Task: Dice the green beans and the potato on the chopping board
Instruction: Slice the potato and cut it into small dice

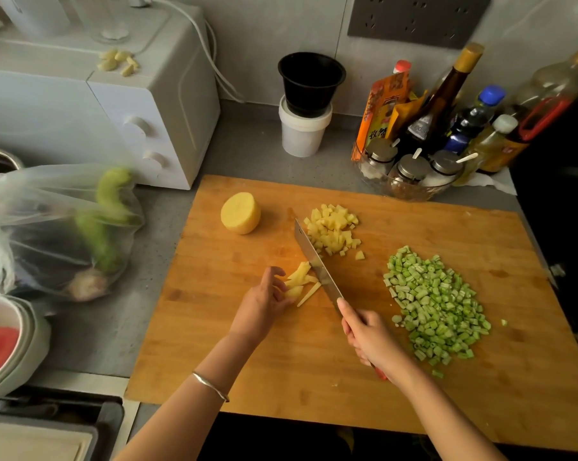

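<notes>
Potato strips (300,284) sit mid-board: left hand (264,304) pins them with curled fingers, right hand (370,337) grips knife (317,264), blade across them. We judge beans (434,307) done, dice (334,231) partly, half potato (241,212) untouched. Board (314,377) on grey counter (247,151); oven (114,104) left, bottles (447,104) back-right, blurry bag (58,227) probably greens.

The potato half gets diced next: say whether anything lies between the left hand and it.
Nothing visible does. The left hand pins pale potato strips; only bare wooden chopping board separates it from the yellow potato half. The steel knife lies to the right.
</notes>
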`<state>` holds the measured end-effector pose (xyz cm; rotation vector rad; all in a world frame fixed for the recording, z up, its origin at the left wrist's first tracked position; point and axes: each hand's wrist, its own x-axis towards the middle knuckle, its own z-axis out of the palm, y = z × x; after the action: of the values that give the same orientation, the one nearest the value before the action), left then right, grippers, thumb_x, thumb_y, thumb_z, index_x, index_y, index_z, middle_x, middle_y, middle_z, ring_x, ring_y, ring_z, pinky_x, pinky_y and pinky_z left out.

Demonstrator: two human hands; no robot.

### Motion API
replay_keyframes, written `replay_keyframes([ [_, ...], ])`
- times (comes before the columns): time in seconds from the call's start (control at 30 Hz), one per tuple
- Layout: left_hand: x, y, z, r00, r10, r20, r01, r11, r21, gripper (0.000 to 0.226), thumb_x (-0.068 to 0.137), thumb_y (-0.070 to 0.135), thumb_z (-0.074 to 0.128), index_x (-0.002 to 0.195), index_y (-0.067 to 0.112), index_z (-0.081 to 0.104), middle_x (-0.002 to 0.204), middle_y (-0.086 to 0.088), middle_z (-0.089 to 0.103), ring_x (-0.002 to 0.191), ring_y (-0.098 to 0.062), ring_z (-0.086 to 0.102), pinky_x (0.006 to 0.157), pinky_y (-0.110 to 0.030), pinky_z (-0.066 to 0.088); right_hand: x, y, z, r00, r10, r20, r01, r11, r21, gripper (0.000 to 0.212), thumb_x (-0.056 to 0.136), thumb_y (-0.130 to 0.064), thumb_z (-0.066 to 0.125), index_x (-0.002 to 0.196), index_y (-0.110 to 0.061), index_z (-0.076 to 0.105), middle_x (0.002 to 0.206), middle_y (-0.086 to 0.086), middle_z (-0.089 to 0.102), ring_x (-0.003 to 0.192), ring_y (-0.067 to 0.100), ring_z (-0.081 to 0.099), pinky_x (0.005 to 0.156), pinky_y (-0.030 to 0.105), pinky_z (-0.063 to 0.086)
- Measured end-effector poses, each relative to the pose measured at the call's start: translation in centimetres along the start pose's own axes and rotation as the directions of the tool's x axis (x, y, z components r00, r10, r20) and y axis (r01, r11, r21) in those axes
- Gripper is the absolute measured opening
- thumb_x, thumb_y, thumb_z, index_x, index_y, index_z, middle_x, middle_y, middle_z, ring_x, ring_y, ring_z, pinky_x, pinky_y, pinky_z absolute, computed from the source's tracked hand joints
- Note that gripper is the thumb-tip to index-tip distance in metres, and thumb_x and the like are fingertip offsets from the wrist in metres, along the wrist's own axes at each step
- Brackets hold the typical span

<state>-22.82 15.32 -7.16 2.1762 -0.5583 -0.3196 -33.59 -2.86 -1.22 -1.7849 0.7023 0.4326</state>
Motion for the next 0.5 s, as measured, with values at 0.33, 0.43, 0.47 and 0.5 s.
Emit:
replay_keyframes([
  [0.33,0.7,0.4,1.5,0.988,0.039,-0.149,-0.007,0.978,0.208,0.076,0.074,0.061,0.064,0.131,0.015,0.044,0.117,-0.001,0.05,0.096,-0.015,0.055,0.073,-0.031,0.054,-0.4,0.1,0.5,1.0,0.012,-0.016,-0.012,1.0,0.006,0.05,0.095,-0.057,0.043,0.071,-0.014,0.047,0.044,-0.009,0.034,0.035,0.007,0.029,0.038,0.023,0.023],
  [0.43,1.0,-0.2,2.1,0.995,0.059,-0.081,-0.03,0.946,0.324,0.104,0.068,0.079,0.047,0.147,0.014,0.029,0.138,-0.007,0.041,0.122,-0.024,0.04,0.102,-0.038,0.036,-0.7,0.3,0.7,0.999,0.031,0.015,-0.031,0.998,0.055,0.049,0.094,-0.057,0.043,0.073,-0.013,0.046,0.045,-0.008,0.031,0.036,0.009,0.026,0.039,0.025,0.02],
  [0.47,1.2,-0.4,2.2,0.999,0.045,-0.025,-0.033,0.936,0.351,0.106,0.068,0.079,0.046,0.149,0.016,0.023,0.142,-0.006,0.037,0.128,-0.024,0.033,0.108,-0.038,0.028,-0.8,0.4,0.7,0.999,0.029,0.025,-0.03,0.998,0.058,0.049,0.095,-0.057,0.043,0.073,-0.013,0.046,0.046,-0.007,0.031,0.036,0.009,0.025,0.039,0.025,0.02],
  [0.5,1.3,-0.4,2.3,0.999,0.037,0.013,-0.039,0.929,0.369,0.104,0.069,0.077,0.045,0.15,0.017,0.019,0.145,-0.004,0.035,0.132,-0.024,0.028,0.11,-0.037,0.023,-0.9,0.4,0.7,0.999,0.023,0.03,-0.024,0.998,0.053,0.049,0.095,-0.056,0.044,0.074,-0.012,0.047,0.046,-0.007,0.031,0.036,0.009,0.025,0.039,0.025,0.019],
])
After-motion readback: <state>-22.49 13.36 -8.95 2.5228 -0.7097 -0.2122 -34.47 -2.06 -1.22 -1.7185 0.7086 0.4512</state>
